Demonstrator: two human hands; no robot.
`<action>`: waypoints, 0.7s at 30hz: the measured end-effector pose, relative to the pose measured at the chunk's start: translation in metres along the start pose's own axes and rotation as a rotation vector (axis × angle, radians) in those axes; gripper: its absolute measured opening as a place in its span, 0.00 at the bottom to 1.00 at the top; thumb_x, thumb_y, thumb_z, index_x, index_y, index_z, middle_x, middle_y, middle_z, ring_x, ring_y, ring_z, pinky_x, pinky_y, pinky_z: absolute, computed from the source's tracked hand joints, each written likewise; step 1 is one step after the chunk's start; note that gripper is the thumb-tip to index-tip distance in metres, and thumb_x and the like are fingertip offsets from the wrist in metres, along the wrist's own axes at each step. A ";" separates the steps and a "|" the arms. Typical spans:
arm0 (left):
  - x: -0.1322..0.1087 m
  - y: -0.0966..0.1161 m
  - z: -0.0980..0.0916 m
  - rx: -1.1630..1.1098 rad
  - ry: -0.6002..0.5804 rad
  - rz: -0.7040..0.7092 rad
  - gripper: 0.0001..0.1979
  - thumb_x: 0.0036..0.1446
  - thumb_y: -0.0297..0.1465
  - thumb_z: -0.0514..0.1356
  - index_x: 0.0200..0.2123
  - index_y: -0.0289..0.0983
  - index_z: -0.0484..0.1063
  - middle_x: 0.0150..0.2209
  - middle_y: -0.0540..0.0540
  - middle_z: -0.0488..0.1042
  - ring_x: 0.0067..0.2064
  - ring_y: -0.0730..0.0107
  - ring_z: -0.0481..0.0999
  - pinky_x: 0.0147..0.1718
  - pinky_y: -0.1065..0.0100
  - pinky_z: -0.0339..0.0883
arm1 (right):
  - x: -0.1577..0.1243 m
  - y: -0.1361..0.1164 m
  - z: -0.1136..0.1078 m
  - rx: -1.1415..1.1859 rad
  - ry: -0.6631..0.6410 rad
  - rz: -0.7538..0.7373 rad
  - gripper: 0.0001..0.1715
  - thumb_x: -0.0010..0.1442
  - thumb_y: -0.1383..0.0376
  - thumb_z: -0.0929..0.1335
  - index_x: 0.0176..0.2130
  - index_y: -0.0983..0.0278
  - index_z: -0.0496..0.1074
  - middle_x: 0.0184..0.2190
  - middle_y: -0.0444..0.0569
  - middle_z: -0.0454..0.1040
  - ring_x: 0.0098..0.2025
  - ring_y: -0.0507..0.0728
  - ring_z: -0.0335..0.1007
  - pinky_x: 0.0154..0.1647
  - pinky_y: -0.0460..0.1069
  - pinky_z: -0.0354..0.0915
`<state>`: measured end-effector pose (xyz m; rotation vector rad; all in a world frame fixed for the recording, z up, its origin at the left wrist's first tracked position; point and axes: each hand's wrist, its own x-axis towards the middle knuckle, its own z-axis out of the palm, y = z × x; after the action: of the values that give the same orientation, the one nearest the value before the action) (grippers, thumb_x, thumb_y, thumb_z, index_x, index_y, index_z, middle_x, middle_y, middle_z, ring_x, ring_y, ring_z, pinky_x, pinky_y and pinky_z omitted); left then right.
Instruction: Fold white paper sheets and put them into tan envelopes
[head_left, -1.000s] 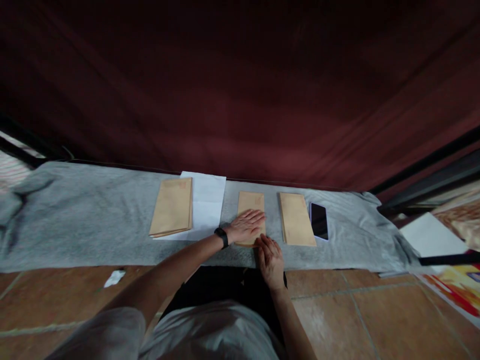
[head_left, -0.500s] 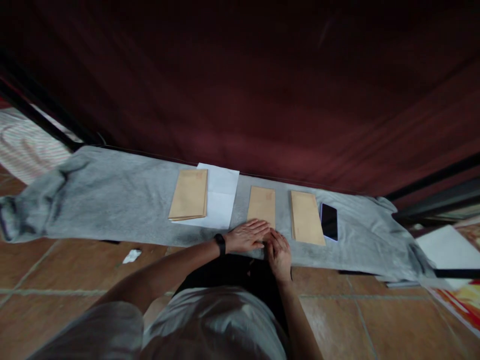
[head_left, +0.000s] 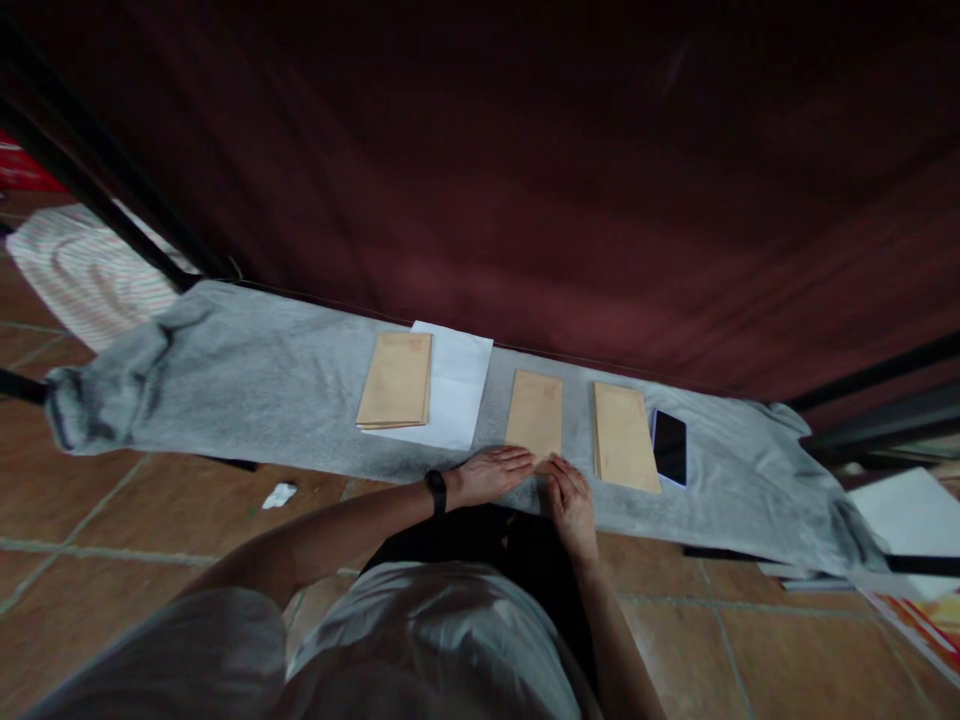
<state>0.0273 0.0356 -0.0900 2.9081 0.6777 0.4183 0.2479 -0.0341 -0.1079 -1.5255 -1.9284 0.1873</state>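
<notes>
A brown paper envelope (head_left: 535, 410) lies flat on the grey cloth in front of me. My left hand (head_left: 491, 474) rests palm down across its near left corner, fingers stretched out. At the near right corner, the bent fingers of my right hand (head_left: 573, 500) close on the envelope's near edge; the thumb is partly hidden. To the left, a small stack of brown envelopes (head_left: 395, 380) overlaps a white paper sheet (head_left: 459, 385). On the right lies another stack of envelopes (head_left: 626, 437), with a dark-screened phone (head_left: 670, 446) beside it.
The grey cloth (head_left: 255, 370) covers a long narrow bench, wrinkled at its left end. A dark red curtain (head_left: 480, 200) rises behind it. A crumpled white scrap (head_left: 280, 495) lies on the tiled floor (head_left: 112, 550). White boards or papers (head_left: 911, 510) stand at the right.
My left hand has slid slightly nearer to me, uncovering more of the envelope. My right hand stays at its near edge, and the whole view has shifted a little.
</notes>
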 end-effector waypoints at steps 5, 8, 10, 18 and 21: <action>-0.001 0.003 0.001 0.040 0.033 0.016 0.18 0.66 0.25 0.55 0.57 0.32 0.69 0.62 0.37 0.70 0.64 0.63 0.68 0.65 0.62 0.60 | 0.021 0.004 -0.004 0.111 -0.087 -0.015 0.23 0.73 0.59 0.57 0.57 0.61 0.73 0.55 0.55 0.76 0.59 0.60 0.71 0.62 0.63 0.66; 0.000 0.005 -0.001 0.051 0.029 0.009 0.16 0.66 0.25 0.55 0.56 0.32 0.70 0.60 0.37 0.72 0.64 0.64 0.68 0.64 0.62 0.60 | 0.033 0.004 0.000 0.103 -0.223 -0.091 0.24 0.74 0.57 0.57 0.60 0.60 0.71 0.61 0.54 0.72 0.64 0.60 0.65 0.66 0.63 0.61; 0.001 0.006 -0.002 0.051 0.022 0.001 0.16 0.66 0.26 0.55 0.56 0.32 0.70 0.59 0.37 0.73 0.64 0.63 0.68 0.64 0.61 0.60 | 0.042 0.004 0.004 0.057 -0.285 -0.140 0.25 0.74 0.56 0.57 0.62 0.58 0.68 0.64 0.53 0.68 0.67 0.59 0.62 0.68 0.64 0.58; -0.002 0.006 -0.001 0.062 0.026 0.016 0.18 0.67 0.26 0.53 0.59 0.31 0.68 0.61 0.36 0.71 0.65 0.61 0.67 0.65 0.60 0.59 | 0.087 0.019 0.023 -0.089 -0.328 -0.185 0.27 0.74 0.56 0.54 0.66 0.55 0.63 0.68 0.47 0.61 0.70 0.57 0.55 0.69 0.60 0.54; -0.003 0.005 0.001 0.084 0.014 0.017 0.18 0.68 0.25 0.51 0.59 0.31 0.69 0.63 0.37 0.68 0.65 0.61 0.66 0.65 0.60 0.58 | 0.103 0.025 0.037 -0.125 -0.271 -0.174 0.27 0.74 0.55 0.55 0.67 0.55 0.62 0.69 0.47 0.59 0.70 0.59 0.55 0.69 0.61 0.53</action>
<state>0.0265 0.0299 -0.0908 2.9943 0.6884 0.4219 0.2367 0.0780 -0.1071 -1.4621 -2.3140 0.2098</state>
